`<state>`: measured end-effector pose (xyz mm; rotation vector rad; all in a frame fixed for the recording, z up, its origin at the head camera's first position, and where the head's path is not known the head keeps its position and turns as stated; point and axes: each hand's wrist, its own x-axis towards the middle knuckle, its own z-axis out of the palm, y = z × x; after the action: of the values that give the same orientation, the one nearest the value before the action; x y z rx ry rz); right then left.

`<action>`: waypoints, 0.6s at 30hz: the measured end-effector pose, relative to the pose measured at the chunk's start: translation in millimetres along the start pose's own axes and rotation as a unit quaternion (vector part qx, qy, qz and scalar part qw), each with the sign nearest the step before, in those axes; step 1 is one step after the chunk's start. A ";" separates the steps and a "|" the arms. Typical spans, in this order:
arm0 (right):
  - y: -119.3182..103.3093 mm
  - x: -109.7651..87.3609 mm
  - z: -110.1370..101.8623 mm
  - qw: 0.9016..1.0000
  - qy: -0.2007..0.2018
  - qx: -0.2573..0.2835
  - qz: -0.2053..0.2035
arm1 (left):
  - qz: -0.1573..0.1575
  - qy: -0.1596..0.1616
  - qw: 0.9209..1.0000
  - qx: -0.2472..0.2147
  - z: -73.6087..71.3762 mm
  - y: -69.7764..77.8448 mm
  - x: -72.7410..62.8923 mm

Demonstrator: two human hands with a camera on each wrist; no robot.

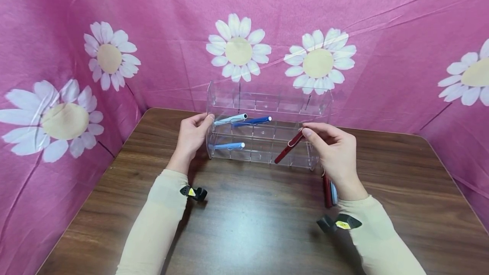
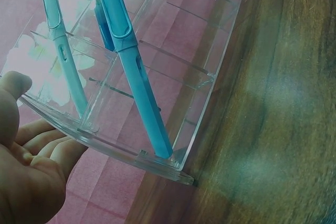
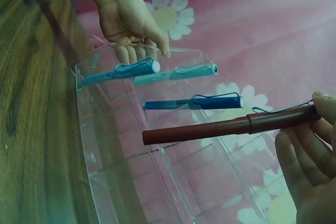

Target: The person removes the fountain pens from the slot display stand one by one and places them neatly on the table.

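A clear plastic tiered pen rack [image 1: 263, 159] stands on the table. My left hand [image 1: 192, 136] grips its left side panel, thumb on one face and fingers behind. My right hand [image 1: 336, 152] pinches a dark red pen [image 1: 289, 147] by its capped end. That pen slants down to the left across the rack's front right; whether it touches the rack I cannot tell. A pale aqua pen [image 3: 181, 73] and a dark blue pen [image 3: 218, 102] lie in the middle tier. A light blue pen [image 2: 142, 93] sits in the lowest tier at the left end.
Another dark red pen [image 1: 327, 190] and a light blue pen [image 1: 334, 193] lie on the brown wooden table [image 1: 244, 224], partly hidden by my right wrist. Behind the rack hangs a pink cloth [image 1: 172, 33] with white flowers.
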<state>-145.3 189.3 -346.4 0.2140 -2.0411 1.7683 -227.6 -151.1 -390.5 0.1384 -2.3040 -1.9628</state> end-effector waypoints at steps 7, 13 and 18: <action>0.8 0.3 -9.8 0.999 0.018 -0.025 0.008 | 0.002 0.002 1.000 -0.001 0.2 -1.0 0.7; 2.1 0.6 -18.0 0.998 0.031 -0.050 0.018 | 0.005 0.000 1.000 -0.006 0.5 -2.1 1.4; 4.3 1.4 -26.1 0.997 0.037 -0.060 0.026 | 0.006 0.000 1.000 -0.011 -0.3 -1.5 1.1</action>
<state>-142.5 215.6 -347.2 0.0594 -2.1087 1.6526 -228.7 -151.7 -391.9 0.1215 -2.2766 -1.9825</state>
